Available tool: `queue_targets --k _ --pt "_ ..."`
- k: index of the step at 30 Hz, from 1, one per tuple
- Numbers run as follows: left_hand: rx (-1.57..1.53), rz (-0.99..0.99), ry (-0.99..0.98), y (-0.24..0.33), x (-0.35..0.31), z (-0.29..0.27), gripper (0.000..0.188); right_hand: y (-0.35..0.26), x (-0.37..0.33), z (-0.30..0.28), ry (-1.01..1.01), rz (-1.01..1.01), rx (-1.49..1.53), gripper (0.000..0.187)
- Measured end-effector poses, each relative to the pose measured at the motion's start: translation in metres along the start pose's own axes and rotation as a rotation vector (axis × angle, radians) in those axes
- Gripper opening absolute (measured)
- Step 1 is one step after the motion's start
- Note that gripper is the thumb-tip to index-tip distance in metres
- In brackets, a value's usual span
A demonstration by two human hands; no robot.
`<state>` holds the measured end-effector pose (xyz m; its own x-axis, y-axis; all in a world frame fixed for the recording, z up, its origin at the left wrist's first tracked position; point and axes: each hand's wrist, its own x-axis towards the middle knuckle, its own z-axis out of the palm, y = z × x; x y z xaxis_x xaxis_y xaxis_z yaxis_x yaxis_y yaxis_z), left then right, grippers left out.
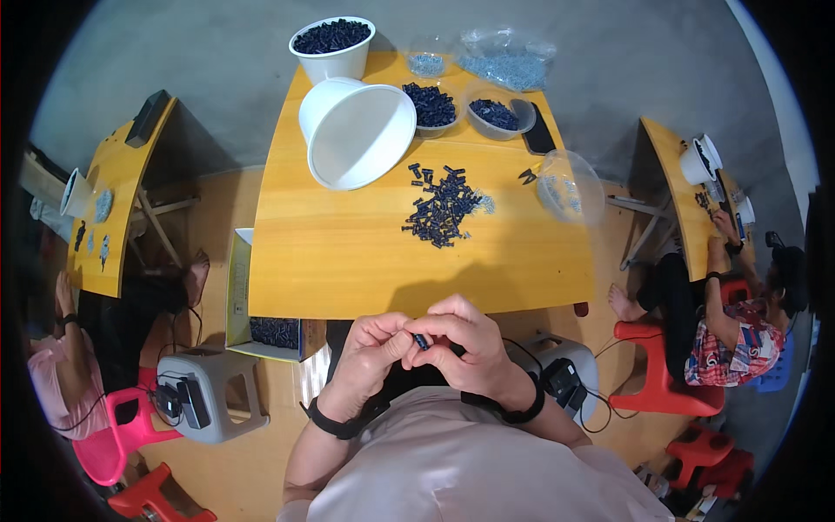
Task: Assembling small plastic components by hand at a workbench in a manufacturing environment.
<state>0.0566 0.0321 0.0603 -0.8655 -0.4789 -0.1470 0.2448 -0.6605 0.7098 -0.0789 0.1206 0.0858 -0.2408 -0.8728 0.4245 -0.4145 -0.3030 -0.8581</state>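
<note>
- Seen from above, a person sits at a yellow wooden table (348,252), both hands raised just below its near edge, over their lap.
- The left hand (370,352) and the right hand (465,344) meet fingertip to fingertip, pinching one small dark plastic part (421,341) between them. Fingers of both hands are curled tight around it; only a sliver of the part shows.
- Each wrist wears a black band.
- On the table, beyond the hands, lies a loose pile of the same dark parts (442,209), well apart from the hands.
- Behind the pile a large white bucket (358,132) lies tipped on its side, its mouth facing the person.
- Further back stand a white tub filled with dark parts (333,48), two clear bowls of dark parts (461,111), and a clear bag of small pale pieces (509,63).
- A clear empty bowl (570,187) sits at the table's right edge.
- An open cardboard box (261,335) holding dark parts sits on the floor left of the person.
- Other people work at similar tables on either side.
</note>
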Motion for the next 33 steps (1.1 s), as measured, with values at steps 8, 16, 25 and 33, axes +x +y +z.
queue_targets --k 8,16,25,33 --pt "0.022 0.090 -0.054 -0.005 -0.029 0.018 0.017 -0.024 -0.018 -0.001 -0.079 0.016 0.172 0.036" --pt "0.085 0.085 -0.092 -0.006 -0.035 0.021 0.014 -0.029 -0.026 -0.006 -0.126 0.022 0.235 0.031" --pt "0.255 0.025 -0.124 0.002 -0.044 0.028 0.014 -0.030 -0.041 -0.001 0.141 -0.093 0.108 0.019" --pt "0.220 0.072 -0.070 -0.006 -0.035 0.022 0.011 -0.019 -0.032 -0.003 0.089 -0.062 0.134 0.019"
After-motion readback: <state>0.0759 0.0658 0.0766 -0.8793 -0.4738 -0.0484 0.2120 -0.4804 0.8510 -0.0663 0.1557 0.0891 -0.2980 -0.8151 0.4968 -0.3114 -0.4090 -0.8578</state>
